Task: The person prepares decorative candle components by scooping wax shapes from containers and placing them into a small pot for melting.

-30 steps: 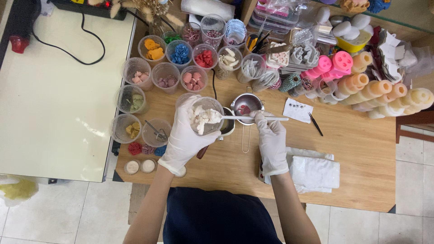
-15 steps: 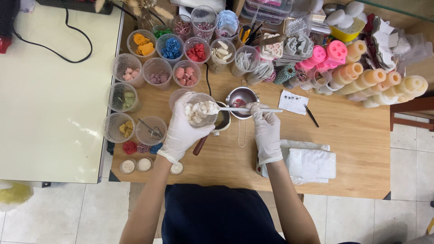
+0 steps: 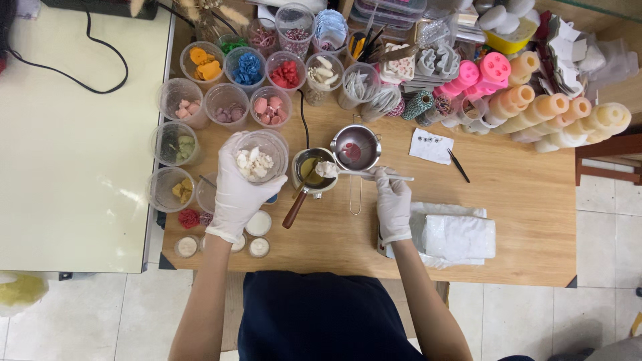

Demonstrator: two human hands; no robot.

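Observation:
Both my hands wear white gloves. My left hand (image 3: 235, 190) grips a clear plastic cup (image 3: 259, 156) holding white wax chunks, tilted slightly over the wooden table (image 3: 508, 220). My right hand (image 3: 392, 200) holds a metal spoon (image 3: 364, 173) by its handle; the bowl of the spoon carries a white lump right over a small metal melting pot (image 3: 311, 172) with yellowish liquid and a brown wooden handle. A second small metal pot (image 3: 356, 147) with a red patch inside stands just behind the spoon.
Clear cups of coloured wax pieces (image 3: 249, 68) stand in rows at the back left. Pink, orange and cream cylinder moulds (image 3: 535, 110) lie at the back right. A white folded cloth (image 3: 458, 235) lies by my right wrist. Small round white tins (image 3: 257, 224) sit near the front edge. A pale side table (image 3: 73, 154) adjoins on the left.
The spoon has moved left from the cup, and its white lump is now over the pot with yellow liquid. The left hand still holds the cup.

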